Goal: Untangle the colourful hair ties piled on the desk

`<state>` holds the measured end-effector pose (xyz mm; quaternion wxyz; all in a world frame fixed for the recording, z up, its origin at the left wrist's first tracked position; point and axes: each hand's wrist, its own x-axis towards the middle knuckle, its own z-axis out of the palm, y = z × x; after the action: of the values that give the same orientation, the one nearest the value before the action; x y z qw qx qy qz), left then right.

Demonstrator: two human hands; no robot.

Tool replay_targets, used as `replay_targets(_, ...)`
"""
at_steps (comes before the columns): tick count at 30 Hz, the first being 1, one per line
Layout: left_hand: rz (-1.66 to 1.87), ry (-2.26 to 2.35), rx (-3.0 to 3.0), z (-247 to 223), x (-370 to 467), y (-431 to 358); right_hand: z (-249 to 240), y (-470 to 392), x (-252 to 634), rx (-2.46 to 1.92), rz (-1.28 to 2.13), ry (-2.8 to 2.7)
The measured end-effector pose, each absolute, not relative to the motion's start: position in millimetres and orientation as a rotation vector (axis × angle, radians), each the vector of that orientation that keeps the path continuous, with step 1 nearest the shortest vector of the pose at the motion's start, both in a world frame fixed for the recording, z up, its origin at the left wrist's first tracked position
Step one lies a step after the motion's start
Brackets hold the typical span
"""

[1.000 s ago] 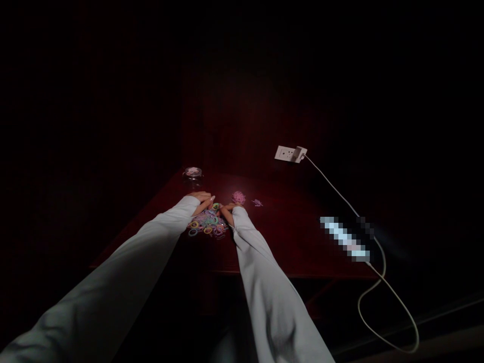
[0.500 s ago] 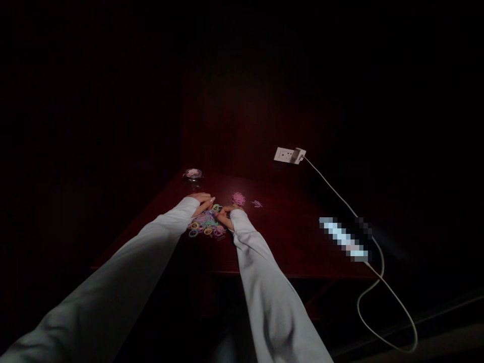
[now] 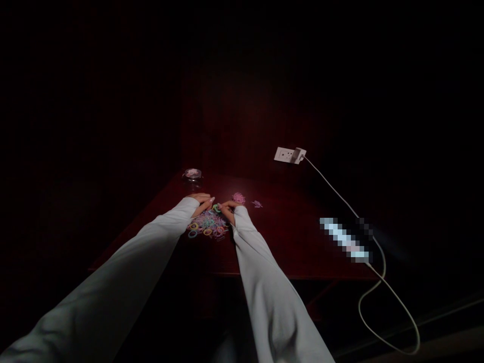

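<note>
A loose heap of small coloured elastic hair ties (image 3: pixel 207 225), pink, purple, yellow, green and blue, lies on the dark red table (image 3: pixel 287 247). Resting at the heap's far left side is my left hand (image 3: pixel 201 200), its fingers stretched out and the thumb apart from them. My right hand (image 3: pixel 228 207) is bent in at the upper right of the heap, fingertips together beside a green and yellow hair tie (image 3: pixel 216 207). Whatever those fingertips hold is too small to make out. Just beyond sits a pink bunch of ties (image 3: pixel 238 197), and a smaller purple bunch (image 3: pixel 257 203) lies to its right.
A clear jar (image 3: pixel 192 176) with a round lid stands at the table's far left corner. On the right lies a pixelated bright device (image 3: pixel 345 240) with a white cable (image 3: pixel 333 187) running to a plug in the wall socket (image 3: pixel 285 155). The surroundings are very dark.
My right hand has moved up and slightly away from the middle of the heap, uncovering more of the ties. My left hand has hardly moved.
</note>
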<state>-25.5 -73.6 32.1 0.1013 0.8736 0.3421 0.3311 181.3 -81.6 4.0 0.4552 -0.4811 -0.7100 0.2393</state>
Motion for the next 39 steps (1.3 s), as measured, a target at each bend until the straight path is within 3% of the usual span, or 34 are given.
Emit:
replay_targets(3,0.976,1.033,2.577,34,-25,-76,7,-81,184,-1.260,0.648,-1.672)
replay_targets(11,0.956,1.033,2.550,35,-25,-75,17,-93,189,-1.344,0.410,-1.835)
replay_targets(20,0.972,1.048,2.561,34,-25,-75,16,-100,189,-1.263,0.505,-2.072)
replay_targets(39,0.947,1.071,2.558,37,-25,-79,-13,-71,184,-1.232,0.676,-1.754)
